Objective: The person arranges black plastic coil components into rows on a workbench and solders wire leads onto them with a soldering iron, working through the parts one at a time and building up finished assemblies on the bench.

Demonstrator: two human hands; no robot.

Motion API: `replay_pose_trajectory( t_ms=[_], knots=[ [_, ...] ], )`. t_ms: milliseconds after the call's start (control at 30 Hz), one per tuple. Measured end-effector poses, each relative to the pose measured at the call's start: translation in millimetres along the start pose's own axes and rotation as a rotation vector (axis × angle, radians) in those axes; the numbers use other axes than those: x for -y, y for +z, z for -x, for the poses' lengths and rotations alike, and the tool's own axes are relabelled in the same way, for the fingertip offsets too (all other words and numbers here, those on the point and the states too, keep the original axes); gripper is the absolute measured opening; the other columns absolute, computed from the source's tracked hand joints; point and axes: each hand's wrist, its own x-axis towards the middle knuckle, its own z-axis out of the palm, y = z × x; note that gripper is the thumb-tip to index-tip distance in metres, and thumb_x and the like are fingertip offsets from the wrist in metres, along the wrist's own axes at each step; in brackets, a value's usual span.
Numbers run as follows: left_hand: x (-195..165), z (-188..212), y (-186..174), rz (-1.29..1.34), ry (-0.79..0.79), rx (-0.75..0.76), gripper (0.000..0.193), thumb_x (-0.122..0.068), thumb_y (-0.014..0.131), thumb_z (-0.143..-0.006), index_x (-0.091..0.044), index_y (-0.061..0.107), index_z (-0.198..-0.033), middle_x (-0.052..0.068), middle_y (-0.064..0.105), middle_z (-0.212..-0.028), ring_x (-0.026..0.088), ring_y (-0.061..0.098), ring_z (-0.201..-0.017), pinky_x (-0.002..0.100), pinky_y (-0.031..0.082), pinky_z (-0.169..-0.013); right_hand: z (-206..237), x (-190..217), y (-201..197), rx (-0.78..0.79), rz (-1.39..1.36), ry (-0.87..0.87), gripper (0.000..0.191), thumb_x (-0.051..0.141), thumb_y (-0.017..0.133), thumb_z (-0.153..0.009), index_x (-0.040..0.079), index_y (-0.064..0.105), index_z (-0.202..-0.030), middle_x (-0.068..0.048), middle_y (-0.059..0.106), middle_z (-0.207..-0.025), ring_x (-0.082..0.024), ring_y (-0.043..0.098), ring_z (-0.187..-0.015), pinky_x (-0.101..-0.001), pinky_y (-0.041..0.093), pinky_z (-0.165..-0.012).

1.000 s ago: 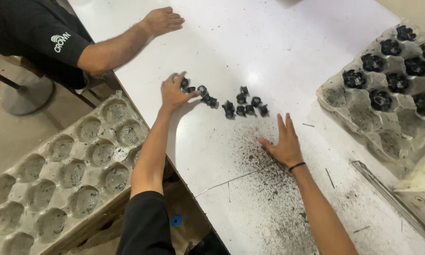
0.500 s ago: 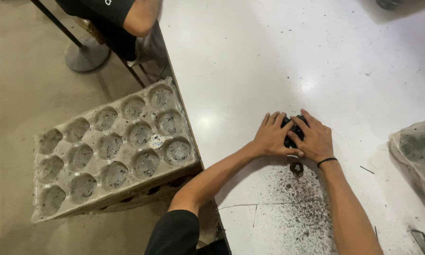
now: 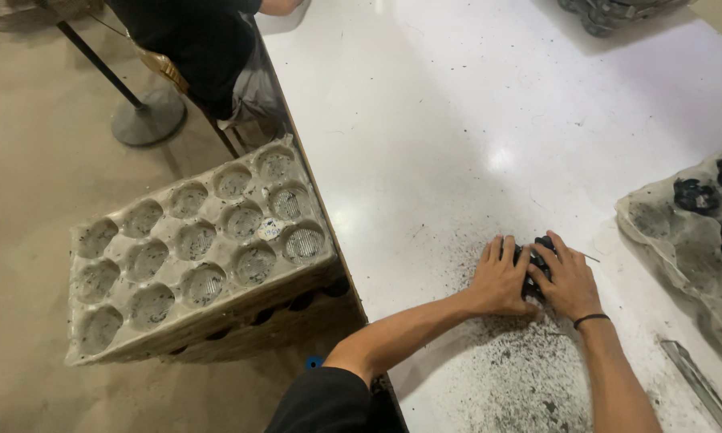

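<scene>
A small pile of black parts (image 3: 534, 266) lies on the white table (image 3: 457, 120), near its front edge. My left hand (image 3: 501, 279) and my right hand (image 3: 571, 282) are cupped against the pile from either side, fingers together and fingertips almost meeting over it. Most of the pile is hidden under my hands. A dark band sits on my right wrist.
A stack of grey pulp trays (image 3: 192, 248) with empty round cups stands on the floor left of the table. Another pulp tray (image 3: 674, 240) at the right edge holds black parts. Black grit (image 3: 521, 377) covers the table near me. Another person (image 3: 208, 40) sits at the far left corner.
My hands, apart a second ago with parts scattered between them, have come together around the gathered pile. The view has swung left and down toward the floor trays.
</scene>
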Motion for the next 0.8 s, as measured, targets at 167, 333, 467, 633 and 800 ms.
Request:
replay_pose_trajectory(
  t_ms=[167,333,467,633,800],
  knots=[
    [-59.4,33.2,14.3,-0.040,0.128,-0.121,0.103,-0.070,0.074,-0.073,0.002,0.051,-0.142,0.034,0.046,-0.143,0.052,0.041,-0.140,0.063,0.036,-0.117,90.1,1.8,-18.3,-0.064,0.031,0.162,0.046,0.043,0.059,-0.096,0.025,0.063,-0.137,-0.006,0.044,-0.163,-0.039,0.051,-0.127,-0.0484,0.046,-0.107],
    [-122.0,61.2,31.6,-0.004,0.377,0.076,0.095,-0.070,0.073,-0.063,-0.006,0.058,-0.132,0.028,0.052,-0.134,0.048,0.048,-0.133,0.059,0.041,-0.112,213.9,-6.4,-21.5,-0.166,0.081,0.360,0.055,0.046,0.066,-0.088,0.021,0.063,-0.137,-0.006,0.045,-0.162,-0.039,0.049,-0.126,-0.0511,0.045,-0.107],
    [-182.9,89.7,68.1,0.032,0.582,0.211,0.105,-0.078,0.075,-0.055,-0.005,0.058,-0.129,0.028,0.051,-0.134,0.048,0.049,-0.129,0.057,0.040,-0.113,333.0,-17.3,-15.8,-0.216,0.143,0.487,0.061,0.043,0.070,-0.085,0.017,0.061,-0.140,-0.009,0.045,-0.164,-0.041,0.048,-0.129,-0.0532,0.043,-0.110],
    [-273.1,135.8,145.6,0.146,0.667,0.339,0.095,-0.068,0.076,-0.052,-0.009,0.059,-0.125,0.024,0.052,-0.130,0.046,0.048,-0.128,0.061,0.038,-0.108,475.2,-41.1,-22.8,-0.331,0.195,0.496,0.061,0.036,0.070,-0.085,0.011,0.062,-0.140,-0.018,0.050,-0.162,-0.041,0.049,-0.135,-0.0538,0.041,-0.114],
    [-336.4,190.6,194.0,0.304,0.577,0.157,0.077,-0.056,0.070,-0.071,-0.009,0.059,-0.131,0.019,0.057,-0.129,0.035,0.055,-0.123,0.047,0.045,-0.104,527.3,-72.8,-47.6,-0.407,0.470,0.144,0.039,0.027,0.071,-0.088,0.007,0.065,-0.120,-0.022,0.062,-0.137,-0.047,0.060,-0.128,-0.0622,0.048,-0.100]
  ],
)
